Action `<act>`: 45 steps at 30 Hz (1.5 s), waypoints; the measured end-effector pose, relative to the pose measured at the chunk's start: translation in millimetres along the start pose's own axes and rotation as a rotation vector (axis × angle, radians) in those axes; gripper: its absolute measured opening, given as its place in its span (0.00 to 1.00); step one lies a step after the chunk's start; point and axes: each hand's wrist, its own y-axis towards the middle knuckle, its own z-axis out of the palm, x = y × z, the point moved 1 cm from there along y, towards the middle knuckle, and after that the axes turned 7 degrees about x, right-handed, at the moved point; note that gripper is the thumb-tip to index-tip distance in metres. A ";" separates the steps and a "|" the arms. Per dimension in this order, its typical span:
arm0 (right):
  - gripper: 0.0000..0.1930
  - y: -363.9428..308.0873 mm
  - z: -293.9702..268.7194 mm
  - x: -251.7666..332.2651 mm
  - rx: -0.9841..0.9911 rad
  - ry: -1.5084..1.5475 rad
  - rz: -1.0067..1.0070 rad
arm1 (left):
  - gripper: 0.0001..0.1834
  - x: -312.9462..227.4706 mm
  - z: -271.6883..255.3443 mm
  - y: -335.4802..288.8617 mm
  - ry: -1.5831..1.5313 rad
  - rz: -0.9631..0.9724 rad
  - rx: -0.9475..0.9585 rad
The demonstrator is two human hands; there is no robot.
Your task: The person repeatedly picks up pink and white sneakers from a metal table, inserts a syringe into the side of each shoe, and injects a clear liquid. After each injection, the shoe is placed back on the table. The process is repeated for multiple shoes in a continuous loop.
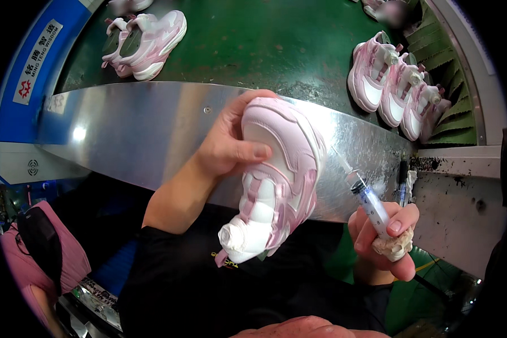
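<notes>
Currently | left grip (229, 143): pinching the toe half of the pale pink-and-white chunky sneaker (287, 149), above the shiny metal surface (152, 127) | axis: far-near, toe far, sole right | right grip (367, 243): wrapped around the clear plastic syringe (373, 208), right of sneaker, its tip slanting far-left toward the sole

Pink-and-white sneaker (287, 163) with a thick sole: left hand (228, 138) grips it near the toe; ankle end hangs below that hand. Clear plastic cylindrical syringe (373, 207), graduated: slants from right hand (366, 243), nozzle pointing toward the sole.
</notes>
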 end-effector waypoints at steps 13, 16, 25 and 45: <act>0.26 33.9 10.2 -16.5 0.069 -0.040 0.123 | 0.41 0.8 -0.6 -3.2 0.028 0.089 0.157; 0.30 29.3 12.7 -16.6 -0.025 0.006 0.125 | 0.41 -2.1 1.0 -3.4 0.057 0.085 0.155; 0.25 30.3 14.1 -13.2 -0.073 -0.102 0.124 | 0.41 -3.3 0.9 -4.2 0.043 0.046 0.096; 0.30 -16.3 0.4 -21.9 -0.194 -0.031 0.164 | 0.37 1.8 -13.9 -0.2 -0.121 0.037 0.015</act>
